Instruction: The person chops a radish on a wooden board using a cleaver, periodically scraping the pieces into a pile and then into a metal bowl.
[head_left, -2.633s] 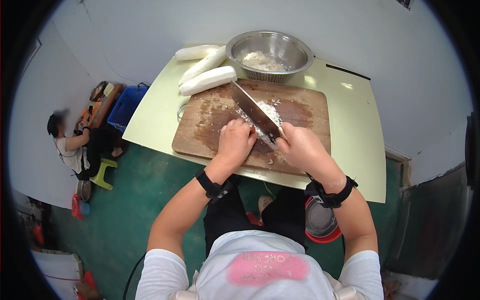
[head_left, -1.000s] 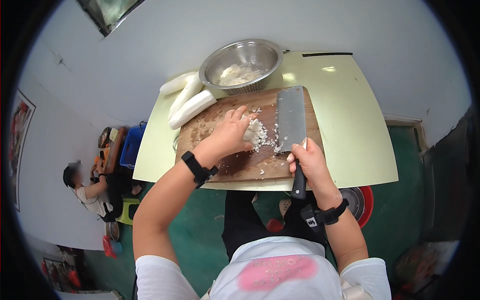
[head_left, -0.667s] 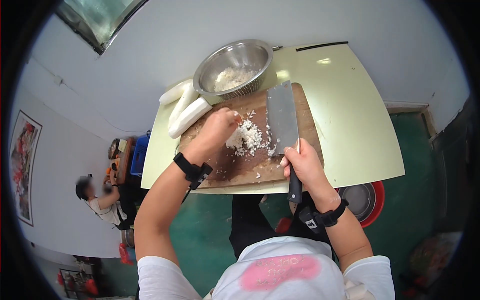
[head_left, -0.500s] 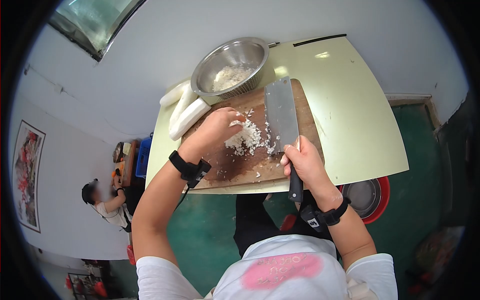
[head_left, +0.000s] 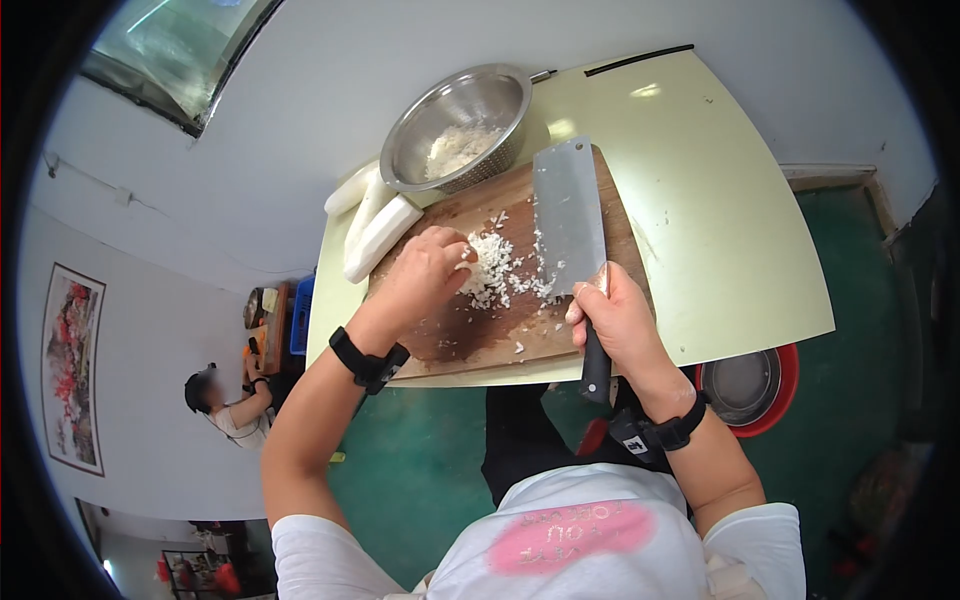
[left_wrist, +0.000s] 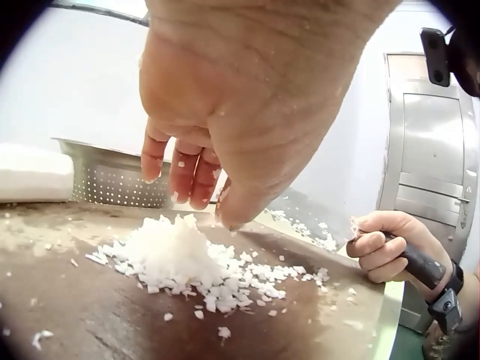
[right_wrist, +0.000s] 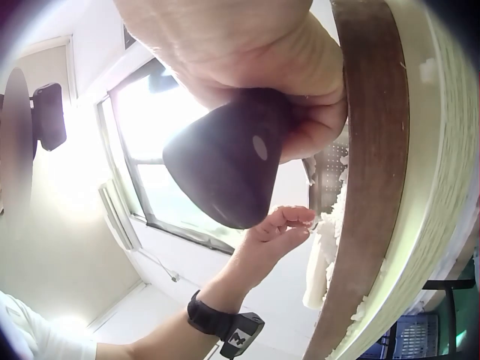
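Observation:
My right hand (head_left: 615, 315) grips the black handle of a cleaver (head_left: 568, 215), whose broad blade lies over the right side of the wooden cutting board (head_left: 450, 345). White bits cling along the blade's left edge. Left of the blade is a heap of finely chopped white radish (head_left: 492, 270). My left hand (head_left: 425, 270) is at the heap's left side in the head view. The left wrist view shows its loosely bent fingers (left_wrist: 182, 176) hanging just over the heap (left_wrist: 176, 255), apart from one another, with crumbs stuck to the tips.
Behind the board stands a perforated steel colander (head_left: 395, 150) holding chopped white pieces. Several peeled white radishes (head_left: 382, 238) lie at the back left. A red basin (head_left: 785, 390) is below the table's (head_left: 730, 220) front right edge. Another person (head_left: 235, 405) sits far left.
The cleaver has gone from the heap to the board's right side, blade upright in view. My left hand has left the blade, spread over the heap, then drawn to its left side.

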